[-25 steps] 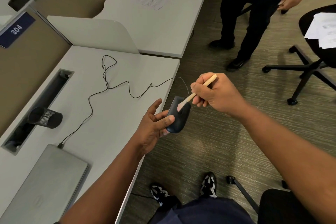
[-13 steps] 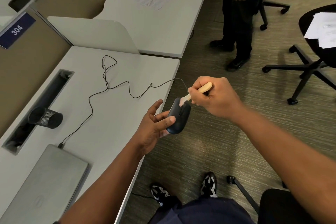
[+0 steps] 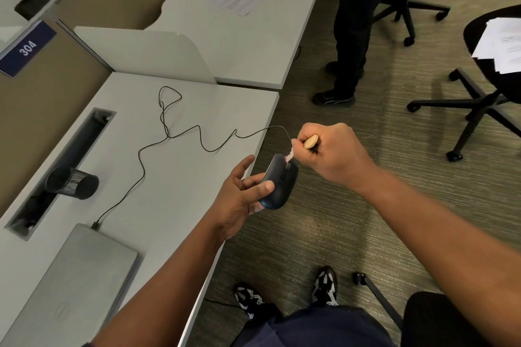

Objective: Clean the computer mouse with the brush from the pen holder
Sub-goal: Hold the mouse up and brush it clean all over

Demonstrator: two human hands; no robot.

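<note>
A dark wired computer mouse [image 3: 280, 184] is held off the desk's right edge, above the carpet, by my left hand [image 3: 242, 197], thumb on its top and fingers under it. My right hand [image 3: 328, 152] grips a small wooden-handled brush [image 3: 310, 141]; its pale bristles touch the mouse's front end near the wheel. The mouse's thin black cable [image 3: 169, 135] loops across the white desk [image 3: 158, 205] to a closed grey laptop [image 3: 76, 279]. A black mesh pen holder [image 3: 72, 183] lies on its side by the desk's cable slot.
Another person in dark trousers [image 3: 355, 36] stands beyond the desk corner. Office chairs [image 3: 479, 98] with papers stand to the right, one chair [image 3: 439, 318] beside my legs. A second desk [image 3: 248, 36] with printed sheets lies behind a low divider.
My right hand has drawn the brush from the mouse's middle toward its front end and lowered the handle. The standing person has shifted right. My left hand and the mouse stay put.
</note>
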